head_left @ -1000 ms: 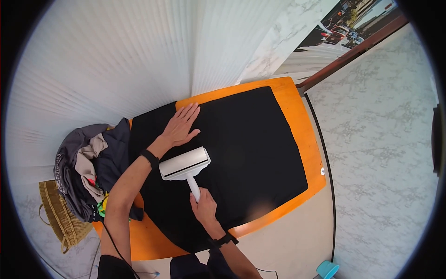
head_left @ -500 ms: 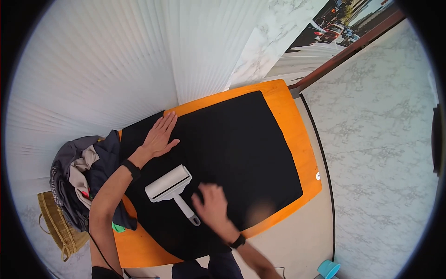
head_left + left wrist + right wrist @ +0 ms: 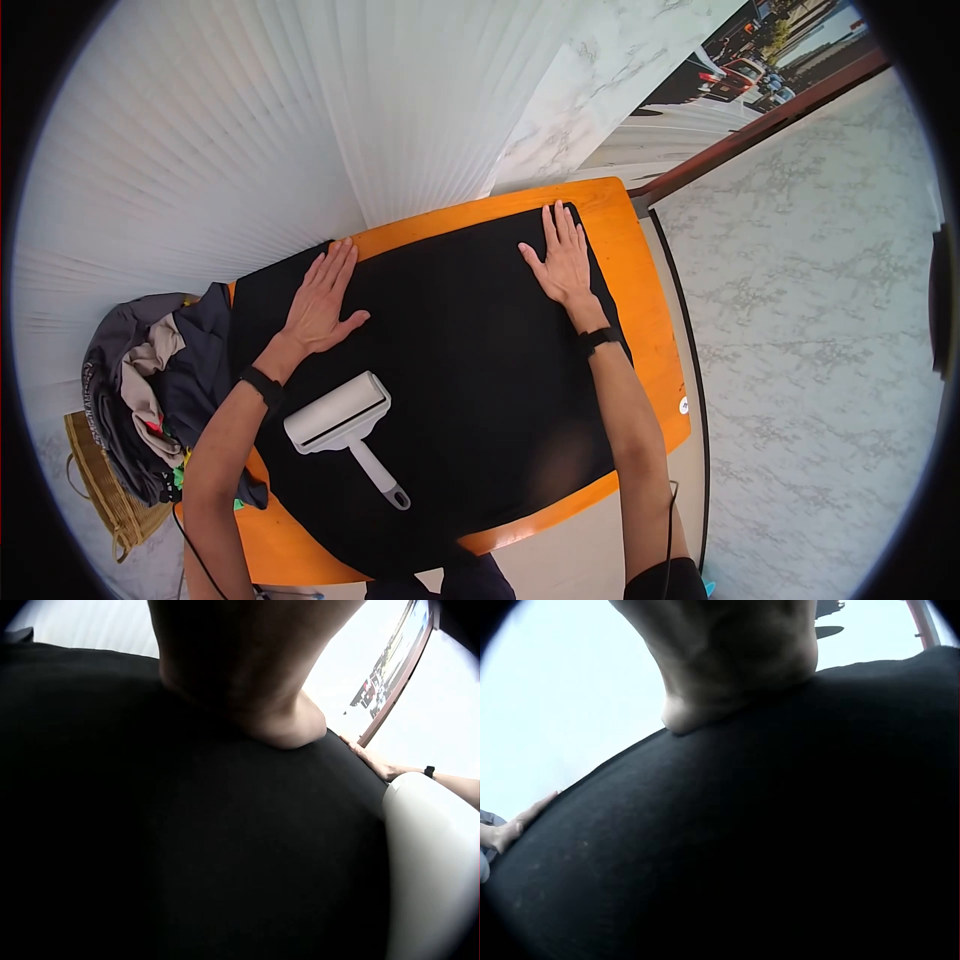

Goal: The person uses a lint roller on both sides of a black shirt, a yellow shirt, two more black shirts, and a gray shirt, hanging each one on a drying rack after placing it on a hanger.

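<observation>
A black cloth lies spread over the orange table. My left hand rests flat on its far left part, fingers straight and thumb out to the side. At the cloth's far right corner my right hand lies with straight fingers on the fabric. Between my forearms, nearer the front left, a white lint roller lies on the cloth, its handle slanting toward me. In the left wrist view the roller's white cylinder stands large at the right edge. Small pale specks dot the cloth in the right wrist view.
A heap of dark and beige clothes sits at the table's left end, beside a woven basket. The orange table shows along the right and front edges. A pleated white curtain hangs behind it.
My right hand has let go of the lint roller and moved far right to the cloth's corner. The roller now lies on the cloth. My left hand stays on the cloth's far left part.
</observation>
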Tool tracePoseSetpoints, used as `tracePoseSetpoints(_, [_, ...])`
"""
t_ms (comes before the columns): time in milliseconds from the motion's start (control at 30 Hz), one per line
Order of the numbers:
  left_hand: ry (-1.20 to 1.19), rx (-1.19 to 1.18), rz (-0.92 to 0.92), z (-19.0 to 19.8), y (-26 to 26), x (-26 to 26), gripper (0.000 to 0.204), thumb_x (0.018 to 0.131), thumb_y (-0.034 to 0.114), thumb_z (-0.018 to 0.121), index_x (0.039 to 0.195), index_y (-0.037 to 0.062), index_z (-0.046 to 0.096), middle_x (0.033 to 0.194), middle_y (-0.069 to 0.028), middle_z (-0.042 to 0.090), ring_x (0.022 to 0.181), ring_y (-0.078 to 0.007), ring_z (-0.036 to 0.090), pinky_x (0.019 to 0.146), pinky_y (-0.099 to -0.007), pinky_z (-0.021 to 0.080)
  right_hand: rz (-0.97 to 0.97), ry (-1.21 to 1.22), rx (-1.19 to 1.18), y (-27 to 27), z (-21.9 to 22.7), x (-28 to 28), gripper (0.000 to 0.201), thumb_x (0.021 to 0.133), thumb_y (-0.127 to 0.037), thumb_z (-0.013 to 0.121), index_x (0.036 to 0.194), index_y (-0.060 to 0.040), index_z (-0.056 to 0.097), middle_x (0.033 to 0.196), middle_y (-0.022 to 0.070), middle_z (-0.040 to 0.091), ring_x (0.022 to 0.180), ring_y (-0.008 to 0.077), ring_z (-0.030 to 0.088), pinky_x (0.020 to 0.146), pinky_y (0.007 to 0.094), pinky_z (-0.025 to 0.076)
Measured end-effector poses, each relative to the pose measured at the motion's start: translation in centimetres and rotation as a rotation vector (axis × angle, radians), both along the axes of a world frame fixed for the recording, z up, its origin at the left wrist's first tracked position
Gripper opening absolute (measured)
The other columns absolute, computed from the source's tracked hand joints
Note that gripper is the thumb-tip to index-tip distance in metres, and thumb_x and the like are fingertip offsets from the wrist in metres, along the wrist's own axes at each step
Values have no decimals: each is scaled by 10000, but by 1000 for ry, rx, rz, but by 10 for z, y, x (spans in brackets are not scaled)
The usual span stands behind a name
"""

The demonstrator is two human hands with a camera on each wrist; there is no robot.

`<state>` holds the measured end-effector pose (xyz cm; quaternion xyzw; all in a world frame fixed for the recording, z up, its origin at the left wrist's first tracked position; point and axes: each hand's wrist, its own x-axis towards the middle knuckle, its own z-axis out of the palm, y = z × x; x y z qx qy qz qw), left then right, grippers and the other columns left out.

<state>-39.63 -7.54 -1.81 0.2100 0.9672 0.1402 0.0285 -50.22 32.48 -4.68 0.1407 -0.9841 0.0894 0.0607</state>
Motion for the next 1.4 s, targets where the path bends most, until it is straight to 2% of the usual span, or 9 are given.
tracePoseSetpoints(433, [5, -104, 40, 1, 0, 0, 1015, 850, 593, 590, 1523, -37, 167, 1595, -192, 190, 1491, -312, 152, 1216, -428, 117, -57, -56, 18, -7, 12, 4, 885, 906, -605, 520, 1519, -22, 259, 1600, 201, 176, 1482, 353, 153, 1196, 482, 153])
tracePoseSetpoints(500, [10, -101, 43, 3, -5, 1, 1012, 854, 596, 584, 1523, -39, 166, 1595, -194, 189, 1490, -312, 153, 1216, -428, 119, 10, 57, -53, -25, 35, 35, 874, 886, -547, 591, 1487, 18, 302, 1561, 244, 251, 1450, 396, 223, 1182, 501, 187])
tracePoseSetpoints(533, [29, -99, 68, 4, -7, 3, 997, 866, 587, 575, 1522, -41, 164, 1593, -198, 193, 1488, -316, 159, 1214, -430, 123, 65, 147, -136, -39, 48, 64, 799, 854, -449, 668, 1413, 51, 393, 1468, 269, 390, 1349, 434, 372, 1129, 504, 289])
tracePoseSetpoints(600, [50, -94, 103, 13, -15, 13, 982, 877, 579, 565, 1522, -43, 162, 1591, -201, 197, 1486, -320, 165, 1213, -432, 128, 65, -50, -369, -77, 87, 144, 473, 806, -325, 736, 1104, 18, 604, 1041, 188, 631, 977, 358, 613, 844, 444, 502])
tracePoseSetpoints(667, [85, -21, 191, 30, -29, 33, 928, 897, 504, 572, 1519, -49, 160, 1588, -207, 203, 1482, -331, 180, 1207, -443, 140, -11, -377, -578, -114, 99, 225, 363, 780, -329, 775, 940, -36, 633, 794, 120, 627, 679, 293, 641, 630, 394, 538])
tracePoseSetpoints(800, [150, 65, 321, 61, -52, 112, 890, 892, 388, 610, 1517, -56, 158, 1583, -216, 211, 1477, -350, 189, 1201, -449, 154, 22, -445, -398, -182, 78, 336, 455, 785, -407, 779, 947, -40, 565, 825, 132, 616, 704, 308, 660, 612, 409, 557])
tracePoseSetpoints(833, [171, 128, 407, 65, -55, 140, 885, 880, 338, 628, 1516, -59, 157, 1580, -226, 212, 1473, -365, 191, 1197, -453, 162, 4, -507, -350, -192, 77, 345, 509, 793, -425, 761, 1009, -23, 536, 912, 166, 630, 806, 351, 677, 642, 459, 552])
tracePoseSetpoints(1067, [58, 301, 696, 47, -22, 335, 906, 833, 230, 694, 1507, -72, 169, 1554, -271, 231, 1438, -428, 231, 1176, -475, 207, 30, -341, -170, -220, 50, 352, 394, 862, -312, 695, 962, -15, 455, 877, 182, 593, 785, 381, 662, 628, 477, 557])
tracePoseSetpoints(1400, [-148, 274, 643, 21, 27, 387, 1096, 714, 319, 814, 1514, -43, 157, 1581, -253, 160, 1471, -388, 176, 1184, -480, 205, -77, -463, -365, -170, 103, 409, 310, 947, -246, 589, 1038, 35, 494, 803, 289, 646, 751, 468, 644, 657, 524, 512])
